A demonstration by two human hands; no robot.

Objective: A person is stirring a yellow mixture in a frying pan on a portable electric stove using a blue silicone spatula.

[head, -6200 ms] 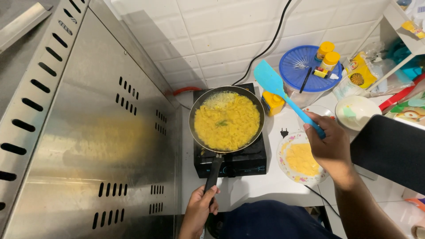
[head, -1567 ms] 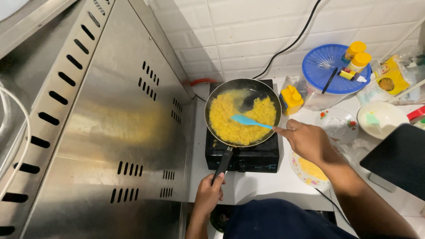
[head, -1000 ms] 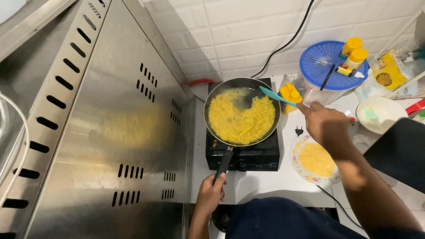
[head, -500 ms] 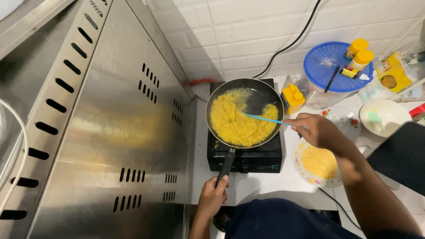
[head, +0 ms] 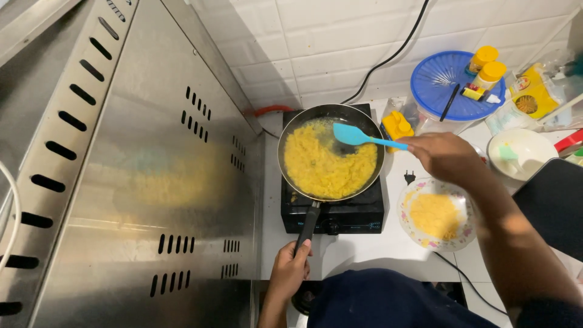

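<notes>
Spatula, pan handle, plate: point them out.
Spatula [head: 351, 134], head view, blue blade.
Pan handle [head: 308, 222], head view, mid-handle.
Plate [head: 408, 228], head view, bare rim.

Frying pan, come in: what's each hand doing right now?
Left hand gripping frying pan handle. Right hand holding blue spatula over yellow scramble. Nothing blocking.

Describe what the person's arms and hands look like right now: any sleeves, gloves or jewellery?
Both hands are bare: no gloves, rings or watch show on the left hand or the right hand. Both forearms are uncovered as far as the frame shows; no sleeve reaches either wrist. A dark navy garment covers the body at the bottom edge.
</notes>
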